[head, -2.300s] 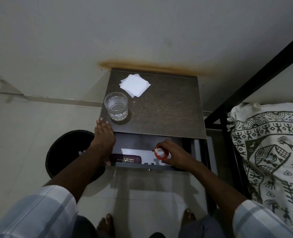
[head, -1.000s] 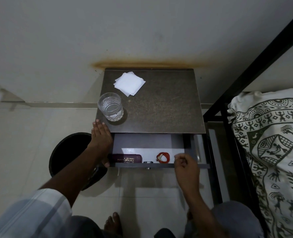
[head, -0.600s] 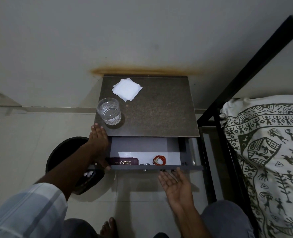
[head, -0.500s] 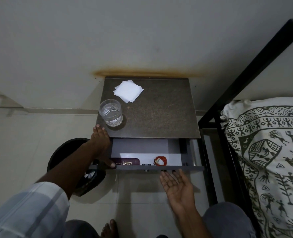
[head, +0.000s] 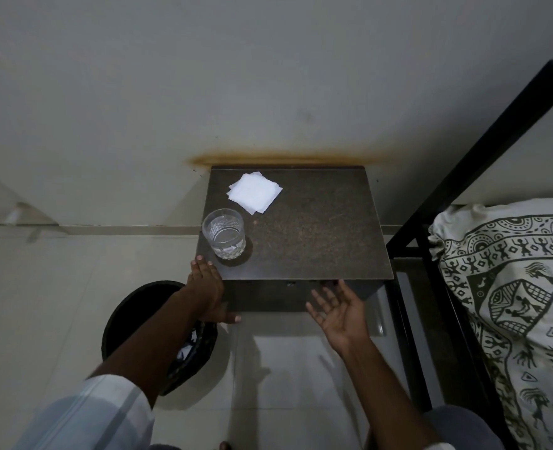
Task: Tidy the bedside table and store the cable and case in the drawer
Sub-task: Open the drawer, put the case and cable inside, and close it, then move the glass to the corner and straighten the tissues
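dark bedside table (head: 317,235) — bearing a glass (head: 224,233) and folded tissue (head: 255,192).

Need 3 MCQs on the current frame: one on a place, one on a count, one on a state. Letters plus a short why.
1. Where is the glass on the table?
A. front left corner
B. back right corner
C. dead centre

2. How many things lie on the tabletop?
A. one
B. two
C. four

3. What state is the drawer in?
A. pulled fully out
B. removed
C. shut

Key:
1 A: the glass stands at the near left edge, just past the left hand.
2 B: only the glass and the white tissue are on top.
3 C: the drawer front sits flush under the tabletop, nothing of its inside shows, and the right hand is open in front of it.
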Available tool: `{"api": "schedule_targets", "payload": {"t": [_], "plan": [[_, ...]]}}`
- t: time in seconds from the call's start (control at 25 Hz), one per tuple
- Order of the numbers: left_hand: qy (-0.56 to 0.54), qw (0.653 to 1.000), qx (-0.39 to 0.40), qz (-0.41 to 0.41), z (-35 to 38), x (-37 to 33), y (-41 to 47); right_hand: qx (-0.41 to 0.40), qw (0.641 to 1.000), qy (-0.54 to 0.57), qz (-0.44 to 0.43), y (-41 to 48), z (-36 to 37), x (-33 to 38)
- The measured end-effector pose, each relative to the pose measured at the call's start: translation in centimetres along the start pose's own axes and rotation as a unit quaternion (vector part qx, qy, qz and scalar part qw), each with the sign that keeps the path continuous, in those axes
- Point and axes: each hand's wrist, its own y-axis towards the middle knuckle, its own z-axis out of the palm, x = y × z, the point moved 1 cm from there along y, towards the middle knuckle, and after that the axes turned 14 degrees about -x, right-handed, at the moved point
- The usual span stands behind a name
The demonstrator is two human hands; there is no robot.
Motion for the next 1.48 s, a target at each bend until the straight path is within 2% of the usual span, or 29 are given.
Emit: {"api": "schedule_targets", "payload": {"t": [0.16,0.24,0.28,0.36,0.48,0.56,0.64,0.84,1.04,1.16,1.24,1.48], "plan": [[0.007,1.000,0.002,0.012,-1.6,-0.3,-0.8,0.018,0.999,-0.034,-0.013,0.8,0.2,-0.2],[-0.001,1.000,-0.003,0.014,-1.4,-0.1,-1.0,0.001,0.988,-0.145,-0.047,0.3,0.5,-0.9],[-0.009,1.000,-0.006,0.016,-1.1,0.1,-1.2,-0.015,0.970,-0.231,-0.078,-0.4,1.1,-1.3],[-0.040,0.999,-0.013,0.016,0.0,0.6,-1.3,-0.031,0.911,-0.381,-0.158,-1.1,3.0,-2.5],[-0.135,0.989,-0.053,-0.009,1.5,1.0,-1.6,0.038,0.808,-0.485,-0.332,-1.0,7.8,-4.1],[-0.215,0.968,-0.126,-0.032,2.3,1.0,-1.9,0.094,0.730,-0.537,-0.412,-0.3,11.1,-4.7],[-0.280,0.937,-0.202,-0.051,2.9,1.2,-1.4,0.143,0.690,-0.561,-0.435,0.1,13.9,-5.2],[-0.354,0.893,-0.268,-0.070,2.1,2.3,2.4,0.228,0.721,-0.471,-0.454,1.4,17.9,-6.8],[-0.390,0.874,-0.284,-0.058,2.7,2.7,3.8,0.221,0.738,-0.413,-0.485,1.2,18.3,-7.2],[-0.375,0.882,-0.275,-0.070,2.0,1.3,4.3,0.206,0.740,-0.407,-0.494,0.4,16.9,-5.3],[-0.338,0.890,-0.297,-0.072,1.6,0.1,5.0,0.180,0.742,-0.408,-0.500,0.1,15.6,-3.1],[-0.255,0.912,-0.319,-0.027,1.1,-4.9,7.6,0.096,0.725,-0.443,-0.518,0.8,11.9,5.6]]}}
